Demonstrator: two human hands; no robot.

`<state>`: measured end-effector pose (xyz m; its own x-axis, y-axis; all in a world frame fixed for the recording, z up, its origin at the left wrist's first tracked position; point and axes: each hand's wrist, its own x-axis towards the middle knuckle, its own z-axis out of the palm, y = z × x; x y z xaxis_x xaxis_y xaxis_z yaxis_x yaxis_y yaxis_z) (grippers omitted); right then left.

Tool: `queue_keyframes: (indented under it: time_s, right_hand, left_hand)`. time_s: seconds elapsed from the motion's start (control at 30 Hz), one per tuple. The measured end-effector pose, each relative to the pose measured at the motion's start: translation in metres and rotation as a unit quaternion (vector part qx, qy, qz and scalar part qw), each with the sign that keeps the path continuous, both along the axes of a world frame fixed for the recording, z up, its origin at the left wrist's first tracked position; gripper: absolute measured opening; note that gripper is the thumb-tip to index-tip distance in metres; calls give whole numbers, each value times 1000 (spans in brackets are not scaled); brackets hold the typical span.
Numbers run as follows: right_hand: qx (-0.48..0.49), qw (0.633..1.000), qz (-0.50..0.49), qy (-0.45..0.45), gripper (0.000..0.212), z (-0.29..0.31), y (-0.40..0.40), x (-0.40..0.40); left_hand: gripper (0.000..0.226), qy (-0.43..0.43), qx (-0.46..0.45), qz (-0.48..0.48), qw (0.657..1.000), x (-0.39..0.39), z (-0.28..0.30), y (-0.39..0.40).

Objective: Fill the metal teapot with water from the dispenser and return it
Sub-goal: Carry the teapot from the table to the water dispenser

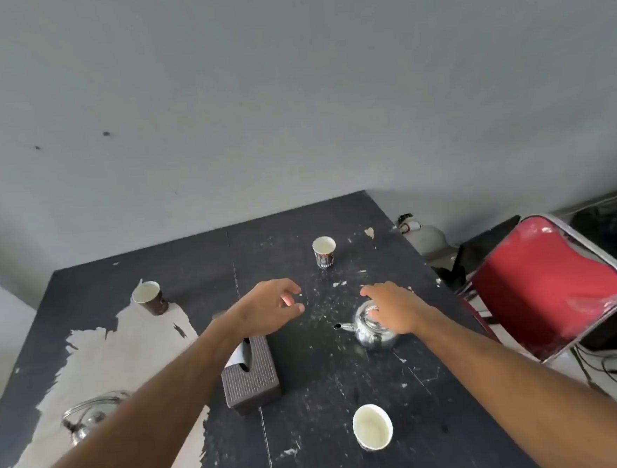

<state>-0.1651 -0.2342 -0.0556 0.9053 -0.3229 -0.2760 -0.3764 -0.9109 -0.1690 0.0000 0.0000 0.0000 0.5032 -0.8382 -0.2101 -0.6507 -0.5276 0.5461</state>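
Note:
A small shiny metal teapot (pixel 370 333) stands on the black table (pixel 310 380), right of centre, its spout pointing left. My right hand (pixel 396 306) hovers over its top with fingers spread, covering the lid and handle; I cannot tell whether it touches. My left hand (pixel 272 305) floats above the table to the left of the teapot, fingers loosely apart and holding nothing. No water dispenser is in view.
Three paper cups stand on the table: one far (pixel 324 251), one at the left (pixel 150 297), one near (pixel 372 426). A dark tissue box (pixel 251 376) lies under my left forearm. A second metal kettle (pixel 90 417) sits near left. A red chair (pixel 547 283) stands right.

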Motion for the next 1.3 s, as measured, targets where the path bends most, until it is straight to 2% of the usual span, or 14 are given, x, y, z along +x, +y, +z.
queue_keyframes:
  time_s: [0.13,0.3,0.53,0.67,0.87,1.03,1.3]
  right_hand:
    - [-62,997,6,40,40,-36,-11,2]
    - [-82,996,4,45,53,-61,-21,6]
    - [-57,998,5,4,31,-61,-30,10]
    - [-30,999,22,-38,22,-38,-25,10]
    - [49,990,64,-119,27,11,4,7]
    - [110,977,87,-161,19,49,39,3]
    - [212,952,71,-211,20,100,93,-16]
  left_hand:
    - [40,28,25,-10,999,3,-24,-15]
    - [39,49,30,-13,998,4,-52,-28]
    - [35,54,25,-22,998,1,-67,-35]
    - [34,35,-4,-27,999,-9,-58,-44]
    - [43,-10,-44,-32,998,-33,-28,-51]
    - [33,-25,-42,-30,998,-52,4,-35]
    - [14,-57,-44,6,997,-83,51,32]
